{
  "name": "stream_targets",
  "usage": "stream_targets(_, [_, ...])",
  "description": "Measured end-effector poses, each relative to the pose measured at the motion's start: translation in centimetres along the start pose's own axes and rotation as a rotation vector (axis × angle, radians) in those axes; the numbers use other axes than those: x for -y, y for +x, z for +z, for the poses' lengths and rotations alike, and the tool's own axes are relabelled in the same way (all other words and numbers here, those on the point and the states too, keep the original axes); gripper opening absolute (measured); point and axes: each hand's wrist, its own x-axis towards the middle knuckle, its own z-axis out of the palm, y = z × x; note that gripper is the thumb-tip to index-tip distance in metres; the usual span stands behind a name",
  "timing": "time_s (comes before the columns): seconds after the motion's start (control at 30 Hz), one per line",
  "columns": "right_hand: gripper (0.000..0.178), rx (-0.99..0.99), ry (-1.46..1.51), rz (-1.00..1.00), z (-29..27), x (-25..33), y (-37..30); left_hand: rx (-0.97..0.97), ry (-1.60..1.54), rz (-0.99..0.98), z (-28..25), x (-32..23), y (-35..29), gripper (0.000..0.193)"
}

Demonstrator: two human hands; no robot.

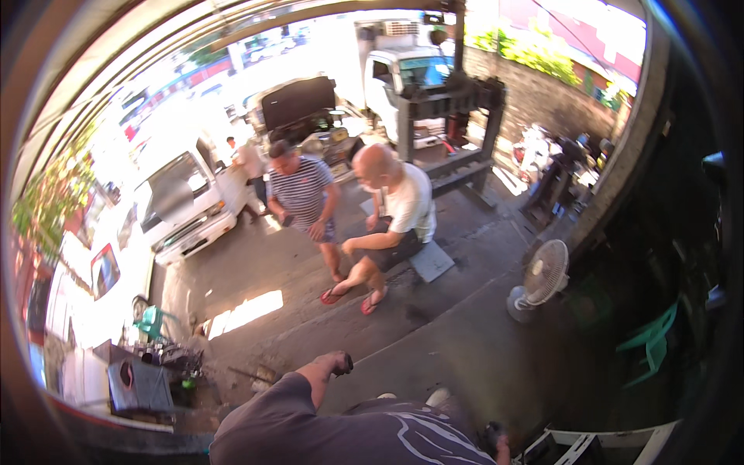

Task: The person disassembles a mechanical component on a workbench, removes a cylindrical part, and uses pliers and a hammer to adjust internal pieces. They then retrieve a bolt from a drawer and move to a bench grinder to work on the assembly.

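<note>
My left hand (338, 363) hangs in front of me above the concrete floor. Its fingers are curled and look dark, and whatever they might hold is too small to make out. Low on the right, my right hand (497, 439) is small and dark in the picture, close to a pale metal frame (577, 448). Its fingers do not show clearly. Parts of pale shoes (439, 397) show beyond my dark shirt.
A person in a white shirt (411, 198) sits ahead on a low seat, beside a standing person in stripes (301, 190). A fan (545, 273) and green chair (651, 345) stand right. Machine parts (167, 360) lie left. Beyond are a white van (186, 205) and truck (384, 81).
</note>
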Motion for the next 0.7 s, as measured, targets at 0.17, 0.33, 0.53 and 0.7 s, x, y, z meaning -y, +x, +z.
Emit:
stream_targets(0.17, [0.05,0.057,0.105,-0.036,-5.8,6.2,9.4,-0.091,0.111,0.202,-6.3,-10.2,11.7,0.034])
stream_targets(0.33, [0.051,0.118,-0.069,-0.161,-16.1,19.7,17.5,-0.017,0.022,0.084,-7.7,-18.5,15.0,0.036])
stream_targets(0.53, [0.049,0.134,-0.038,-0.239,-23.3,30.1,31.5,0.055,0.028,-0.009,-8.9,-21.6,16.7,0.048])
stream_targets(0.7, [0.045,0.24,-0.049,-0.202,-23.3,37.8,45.3,0.042,0.071,-0.113,-12.1,-20.3,21.1,0.055])
